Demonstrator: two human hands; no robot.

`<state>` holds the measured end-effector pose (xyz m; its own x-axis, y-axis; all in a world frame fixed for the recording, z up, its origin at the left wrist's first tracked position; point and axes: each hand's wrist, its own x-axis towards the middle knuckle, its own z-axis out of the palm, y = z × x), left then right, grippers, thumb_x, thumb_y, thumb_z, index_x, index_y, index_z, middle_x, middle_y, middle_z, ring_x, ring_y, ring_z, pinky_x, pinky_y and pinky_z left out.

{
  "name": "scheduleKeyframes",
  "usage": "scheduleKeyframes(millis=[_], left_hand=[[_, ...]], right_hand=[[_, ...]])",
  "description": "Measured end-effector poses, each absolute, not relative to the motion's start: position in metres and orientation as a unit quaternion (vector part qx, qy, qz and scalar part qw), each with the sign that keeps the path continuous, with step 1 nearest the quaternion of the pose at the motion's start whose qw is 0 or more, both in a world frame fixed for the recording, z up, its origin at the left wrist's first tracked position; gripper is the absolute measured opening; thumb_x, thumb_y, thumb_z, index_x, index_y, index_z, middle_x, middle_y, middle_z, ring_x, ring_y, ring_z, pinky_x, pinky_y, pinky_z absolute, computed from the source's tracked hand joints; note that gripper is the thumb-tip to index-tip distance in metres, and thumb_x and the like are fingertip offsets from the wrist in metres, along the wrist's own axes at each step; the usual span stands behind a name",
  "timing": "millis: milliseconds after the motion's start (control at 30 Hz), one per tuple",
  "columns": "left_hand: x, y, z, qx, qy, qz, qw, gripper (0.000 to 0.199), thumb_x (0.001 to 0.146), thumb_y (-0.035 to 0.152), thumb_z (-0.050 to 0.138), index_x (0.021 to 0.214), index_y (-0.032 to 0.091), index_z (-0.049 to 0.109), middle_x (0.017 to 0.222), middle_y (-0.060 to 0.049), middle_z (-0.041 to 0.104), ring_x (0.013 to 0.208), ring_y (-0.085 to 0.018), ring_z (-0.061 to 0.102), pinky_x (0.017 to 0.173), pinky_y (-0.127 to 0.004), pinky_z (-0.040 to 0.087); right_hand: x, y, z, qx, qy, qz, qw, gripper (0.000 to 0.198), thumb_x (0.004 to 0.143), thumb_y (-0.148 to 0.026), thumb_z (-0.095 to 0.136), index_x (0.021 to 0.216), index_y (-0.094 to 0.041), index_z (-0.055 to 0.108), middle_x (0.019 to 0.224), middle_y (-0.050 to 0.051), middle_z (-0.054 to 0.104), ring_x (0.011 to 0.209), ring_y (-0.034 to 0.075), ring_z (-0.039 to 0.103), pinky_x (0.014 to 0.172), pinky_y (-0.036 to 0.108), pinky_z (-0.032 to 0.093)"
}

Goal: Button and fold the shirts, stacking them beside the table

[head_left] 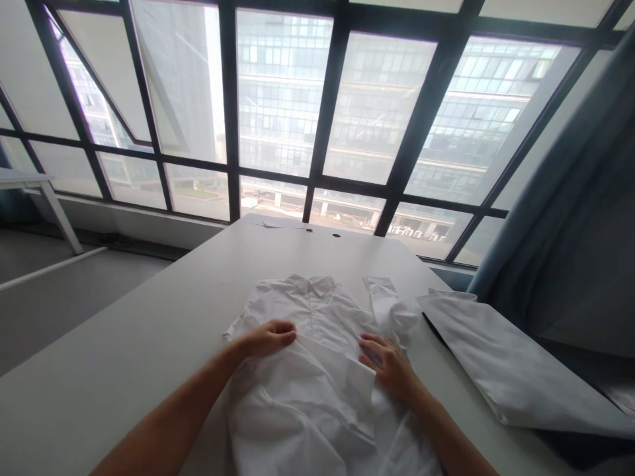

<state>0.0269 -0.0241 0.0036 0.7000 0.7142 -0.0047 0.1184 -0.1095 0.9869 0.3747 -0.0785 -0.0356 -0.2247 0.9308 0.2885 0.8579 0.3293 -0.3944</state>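
Observation:
A white collared shirt [302, 390] lies on the white table, its collar toward the windows. My left hand [272, 336] is closed, thumb and fingers pinching the cloth at the left side of the chest. From that hand a layer of fabric runs across the front to a cuff-like end [362, 383] near my right hand. My right hand [387, 363] rests on the right side of the shirt with its fingers apart. Beyond it, one sleeve [384, 301] stretches up and outward on the tabletop. The shirt's lower part runs out of view.
On the right of the table [188, 297] lies another piece of white cloth [516, 370], with something dark under it. Paper sheets [278, 221] lie at the far edge, near two dark round holes. A blue-grey curtain [540, 205] hangs at right; another table [54, 205] stands left.

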Motion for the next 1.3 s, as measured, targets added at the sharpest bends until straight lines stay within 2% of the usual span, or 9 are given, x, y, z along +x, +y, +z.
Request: scheduleKeyframes(millis=[200, 367, 467, 600, 700, 833, 1000, 1167, 1300], left_hand=[[0.024, -0.032, 0.041, 0.562, 0.285, 0.425, 0.650, 0.056, 0.062, 0.064, 0.079, 0.067, 0.016, 0.050, 0.061, 0.005, 0.042, 0.055, -0.007, 0.035, 0.050, -0.019, 0.030], [-0.020, -0.029, 0.064, 0.526, 0.330, 0.520, 0.587, 0.058, 0.057, 0.065, 0.080, 0.063, 0.017, 0.048, 0.055, 0.006, 0.043, 0.048, -0.006, 0.036, 0.045, -0.019, 0.029], [-0.075, -0.019, 0.070, 0.538, 0.422, 0.557, 0.472, 0.059, 0.058, 0.068, 0.076, 0.061, 0.018, 0.045, 0.052, 0.008, 0.038, 0.046, -0.007, 0.034, 0.045, -0.020, 0.027], [-0.153, 0.004, 0.067, 0.490, 0.659, 0.536, 0.194, 0.040, 0.082, 0.055, 0.061, 0.068, 0.019, 0.051, 0.057, 0.003, 0.046, 0.054, -0.012, 0.045, 0.052, -0.024, 0.033], [-0.178, 0.014, 0.061, 0.477, 0.772, 0.417, 0.047, 0.028, 0.089, 0.042, 0.053, 0.095, 0.015, 0.061, 0.085, -0.009, 0.066, 0.080, -0.025, 0.061, 0.067, -0.031, 0.044], [-0.124, 0.005, 0.050, 0.596, 0.736, 0.305, -0.100, 0.042, 0.091, 0.036, 0.050, 0.123, 0.011, 0.058, 0.127, -0.019, 0.061, 0.117, -0.037, 0.055, 0.095, -0.049, 0.043], [0.011, -0.015, 0.010, 0.806, 0.572, 0.153, 0.003, 0.050, 0.091, 0.050, 0.053, 0.131, 0.021, 0.060, 0.151, -0.014, 0.045, 0.140, -0.034, 0.038, 0.117, -0.058, 0.014], [0.034, -0.011, -0.027, 0.837, 0.535, 0.051, 0.107, 0.067, 0.095, 0.058, 0.039, 0.151, 0.020, 0.038, 0.162, -0.013, 0.023, 0.150, -0.033, 0.018, 0.117, -0.059, 0.012], [-0.010, -0.005, -0.023, 0.878, 0.453, 0.083, 0.130, 0.059, 0.094, 0.053, 0.046, 0.146, 0.025, 0.047, 0.158, -0.010, 0.034, 0.146, -0.029, 0.029, 0.119, -0.049, 0.018]], right_hand=[[0.384, -0.077, -0.043, -0.627, -0.738, 0.053, 0.244, 0.043, 0.086, -0.044, 0.053, 0.115, -0.019, 0.073, 0.129, 0.012, 0.065, 0.122, 0.029, 0.058, 0.107, 0.044, 0.042], [0.378, -0.079, -0.035, -0.649, -0.725, 0.022, 0.231, 0.037, 0.088, -0.037, 0.049, 0.112, -0.020, 0.072, 0.124, 0.011, 0.067, 0.117, 0.027, 0.060, 0.101, 0.041, 0.046], [0.378, -0.078, -0.033, -0.676, -0.706, 0.007, 0.213, 0.037, 0.090, -0.031, 0.044, 0.117, -0.021, 0.067, 0.121, 0.010, 0.068, 0.106, 0.026, 0.065, 0.087, 0.036, 0.051], [0.398, -0.068, -0.029, -0.702, -0.670, -0.073, 0.230, 0.034, 0.090, -0.024, 0.041, 0.111, -0.019, 0.068, 0.113, 0.012, 0.070, 0.093, 0.025, 0.068, 0.079, 0.035, 0.051], [0.420, -0.057, -0.017, -0.727, -0.613, -0.149, 0.272, 0.035, 0.088, -0.019, 0.041, 0.111, -0.012, 0.066, 0.108, 0.017, 0.069, 0.094, 0.028, 0.067, 0.081, 0.037, 0.050], [0.420, -0.045, -0.003, -0.734, -0.612, -0.194, 0.223, 0.039, 0.084, -0.016, 0.048, 0.119, -0.008, 0.064, 0.113, 0.021, 0.066, 0.098, 0.031, 0.063, 0.083, 0.041, 0.048], [0.359, -0.029, -0.006, -0.620, -0.759, -0.131, 0.147, 0.030, 0.086, -0.018, 0.055, 0.113, -0.016, 0.068, 0.124, 0.015, 0.063, 0.116, 0.028, 0.056, 0.098, 0.039, 0.040], [0.332, -0.025, -0.007, -0.599, -0.791, -0.036, 0.117, 0.024, 0.094, -0.027, 0.048, 0.095, -0.019, 0.071, 0.103, 0.009, 0.068, 0.101, 0.021, 0.061, 0.081, 0.028, 0.044], [0.341, -0.022, -0.004, -0.635, -0.764, -0.002, 0.115, 0.025, 0.089, -0.036, 0.057, 0.077, -0.019, 0.071, 0.088, 0.009, 0.071, 0.082, 0.021, 0.066, 0.073, 0.029, 0.044]])
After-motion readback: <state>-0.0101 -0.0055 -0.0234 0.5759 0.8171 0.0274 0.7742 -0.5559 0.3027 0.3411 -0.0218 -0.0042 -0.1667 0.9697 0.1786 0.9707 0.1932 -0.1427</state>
